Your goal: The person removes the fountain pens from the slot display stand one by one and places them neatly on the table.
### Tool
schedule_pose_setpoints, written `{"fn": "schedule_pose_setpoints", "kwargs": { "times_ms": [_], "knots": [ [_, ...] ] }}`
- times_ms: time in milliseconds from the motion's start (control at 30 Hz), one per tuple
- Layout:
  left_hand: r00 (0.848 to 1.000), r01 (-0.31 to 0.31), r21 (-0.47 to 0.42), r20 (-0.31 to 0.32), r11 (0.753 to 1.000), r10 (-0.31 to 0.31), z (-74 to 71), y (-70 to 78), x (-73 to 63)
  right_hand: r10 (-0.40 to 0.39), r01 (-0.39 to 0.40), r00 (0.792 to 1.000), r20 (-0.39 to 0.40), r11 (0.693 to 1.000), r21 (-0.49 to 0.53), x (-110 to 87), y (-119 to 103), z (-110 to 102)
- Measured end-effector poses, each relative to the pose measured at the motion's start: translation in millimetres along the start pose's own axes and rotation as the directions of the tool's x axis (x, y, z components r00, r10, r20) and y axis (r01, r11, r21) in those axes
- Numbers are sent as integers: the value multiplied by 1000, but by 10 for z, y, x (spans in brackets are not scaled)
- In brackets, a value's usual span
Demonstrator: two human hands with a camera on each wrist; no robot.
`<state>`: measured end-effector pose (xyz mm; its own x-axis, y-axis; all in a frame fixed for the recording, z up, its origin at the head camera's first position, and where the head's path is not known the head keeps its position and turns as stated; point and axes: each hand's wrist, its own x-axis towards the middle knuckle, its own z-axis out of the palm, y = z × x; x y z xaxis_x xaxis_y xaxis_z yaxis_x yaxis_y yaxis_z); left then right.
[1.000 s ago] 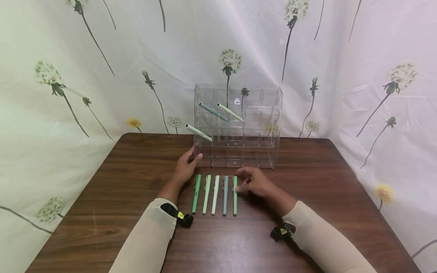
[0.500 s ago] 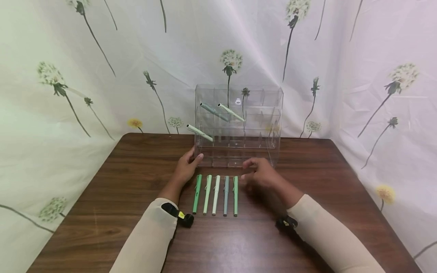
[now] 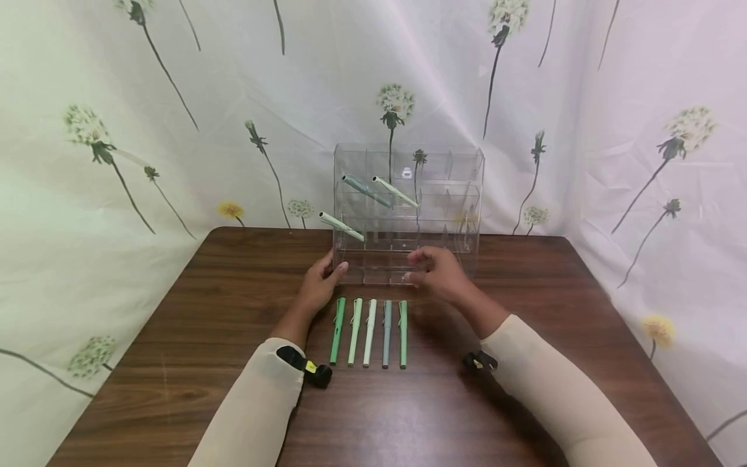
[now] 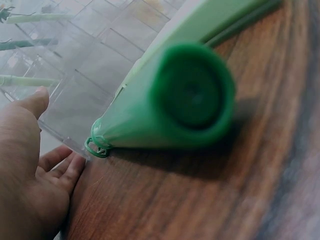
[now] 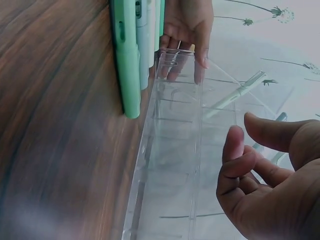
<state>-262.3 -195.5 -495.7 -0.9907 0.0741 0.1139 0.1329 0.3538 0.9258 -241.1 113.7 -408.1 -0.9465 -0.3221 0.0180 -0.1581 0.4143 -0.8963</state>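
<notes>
A clear acrylic organizer (image 3: 434, 224) with tiered compartments stands at the back of the table. My left hand (image 3: 318, 285) holds its lower left corner, thumb at the front and fingers along the side, also visible in the left wrist view. My right hand (image 3: 440, 275) hovers before the organizer's lower right part, fingers loosely bent and holding nothing; in the right wrist view the thumb and forefinger are apart. Several capped pens lie in a row in front, from a bright green pen (image 3: 337, 331) at left past a grey-blue pen (image 3: 386, 334) to a green pen (image 3: 403, 334) at right.
Three pens lean in the organizer: a grey-blue pen (image 3: 366, 191) and a pale green pen (image 3: 395, 191) higher up, and a whitish-green pen (image 3: 341, 227) lower left. A flower-printed curtain (image 3: 262, 84) hangs behind the brown wooden table (image 3: 175, 363).
My right hand has moved away from the rightmost pen, up and forward to the organizer's lower tiers, without a pen. The left hand and the pens have stayed in place.
</notes>
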Motion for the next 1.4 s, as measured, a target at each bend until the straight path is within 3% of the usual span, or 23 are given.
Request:
{"fn": "schedule_pose_setpoints", "kwargs": {
  "times_ms": [433, 767, 867, 1400],
  "knots": [
    [1000, 4, 19, 5, 1000, -4, 1, -32, -17, -48, 50, 998, -41, 998, 49, 255, -383, -51],
    [1000, 22, 19, 13, 1000, -22, 5, -31, -32, -49, 58, 984, -171, 997, 49, 592, -703, -212],
    [1000, 18, 19, 13, 1000, -18, 12, -39, -18, -81, 87, 979, -186, 996, 23, 695, -740, -269],
    [1000, 3, 38, 3, 999, -3, -2, -18, 18, -108, 101, 986, -124, 993, -64, 944, -762, -417]
  ]
}}
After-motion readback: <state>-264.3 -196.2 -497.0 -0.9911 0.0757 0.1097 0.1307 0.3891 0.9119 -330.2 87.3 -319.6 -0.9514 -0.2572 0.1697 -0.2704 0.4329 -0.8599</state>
